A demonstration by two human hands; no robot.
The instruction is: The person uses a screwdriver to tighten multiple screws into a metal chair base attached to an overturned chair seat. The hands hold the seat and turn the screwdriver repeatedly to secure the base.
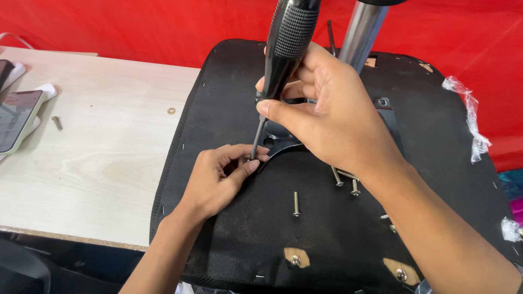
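Screwdriver (283,49) upright in right hand (332,120), near seat's (338,239) left edge.

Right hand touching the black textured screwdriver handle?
Touching. The head view shows the right hand wrapped around the lower end of the black textured screwdriver handle, fingers pressed against it with no gap.

Matt black woven cloth seat underside (338,239), shiny metal bolt (296,203), pale wood-grain table (103,163)

Right hand (327,117) fisted high; left hand (218,177) apparently pinching below.
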